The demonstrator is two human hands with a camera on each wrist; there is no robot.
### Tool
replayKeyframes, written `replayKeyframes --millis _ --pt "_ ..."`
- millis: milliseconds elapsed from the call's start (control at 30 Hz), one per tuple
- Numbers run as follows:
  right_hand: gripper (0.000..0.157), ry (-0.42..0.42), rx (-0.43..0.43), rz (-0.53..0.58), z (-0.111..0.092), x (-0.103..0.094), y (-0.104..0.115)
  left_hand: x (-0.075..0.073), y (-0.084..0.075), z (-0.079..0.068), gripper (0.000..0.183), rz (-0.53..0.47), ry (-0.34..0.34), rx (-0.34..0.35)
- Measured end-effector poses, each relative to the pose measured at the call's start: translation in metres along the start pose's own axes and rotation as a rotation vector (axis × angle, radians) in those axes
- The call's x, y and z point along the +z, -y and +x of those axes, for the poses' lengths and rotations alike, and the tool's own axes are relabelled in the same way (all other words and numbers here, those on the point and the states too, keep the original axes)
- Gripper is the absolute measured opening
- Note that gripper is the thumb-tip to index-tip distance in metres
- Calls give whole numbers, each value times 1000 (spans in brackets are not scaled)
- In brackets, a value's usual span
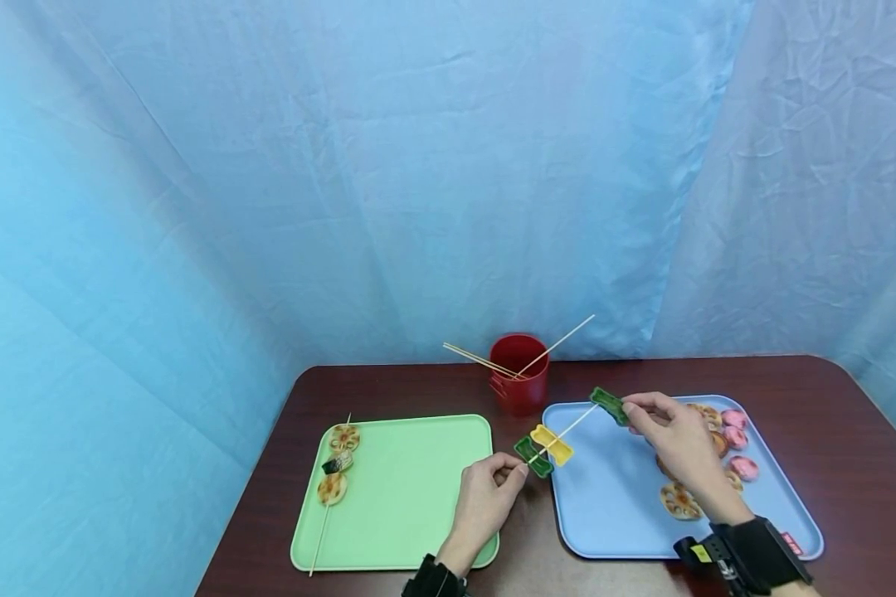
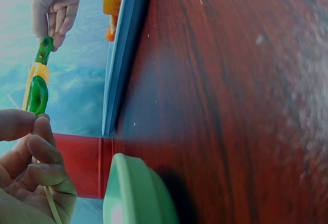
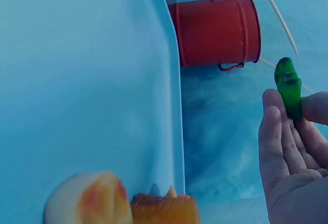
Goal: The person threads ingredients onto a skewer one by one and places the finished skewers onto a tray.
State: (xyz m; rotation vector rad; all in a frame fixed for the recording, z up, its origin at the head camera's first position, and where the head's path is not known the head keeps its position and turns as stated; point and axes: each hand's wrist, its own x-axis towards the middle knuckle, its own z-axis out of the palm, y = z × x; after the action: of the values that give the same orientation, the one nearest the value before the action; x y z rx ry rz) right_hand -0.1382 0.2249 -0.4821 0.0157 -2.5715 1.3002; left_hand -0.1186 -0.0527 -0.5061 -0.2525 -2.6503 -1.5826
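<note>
My left hand (image 1: 488, 497) pinches a thin wooden skewer (image 1: 578, 419) that slants up to the right. A green pepper piece (image 1: 524, 448) sits on it right at the fingertips, with a yellow pepper piece (image 1: 556, 448) just beyond. Above the blue tray, my right hand (image 1: 672, 439) pinches another green pepper piece (image 1: 609, 405) between thumb and fingers. In the right wrist view, the skewer's bare tip (image 3: 296, 52) points close to that green piece (image 3: 289, 88). The skewer's lower end runs through my left palm (image 2: 31, 198).
A green tray (image 1: 411, 497) on the left bears a finished-looking skewer with lotus slices (image 1: 332, 489). The blue tray (image 1: 605, 522) on the right holds lotus slices (image 1: 679, 502) and several pink pieces (image 1: 743, 468). Behind stands a red bucket (image 1: 518, 390) with loose skewers (image 1: 567, 336).
</note>
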Motion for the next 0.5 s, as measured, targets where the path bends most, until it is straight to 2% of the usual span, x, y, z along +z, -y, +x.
replayKeyframes --millis 500 --pt "40 -22 19 87 0 6 11 1 3 -1 10 -4 -1 10"
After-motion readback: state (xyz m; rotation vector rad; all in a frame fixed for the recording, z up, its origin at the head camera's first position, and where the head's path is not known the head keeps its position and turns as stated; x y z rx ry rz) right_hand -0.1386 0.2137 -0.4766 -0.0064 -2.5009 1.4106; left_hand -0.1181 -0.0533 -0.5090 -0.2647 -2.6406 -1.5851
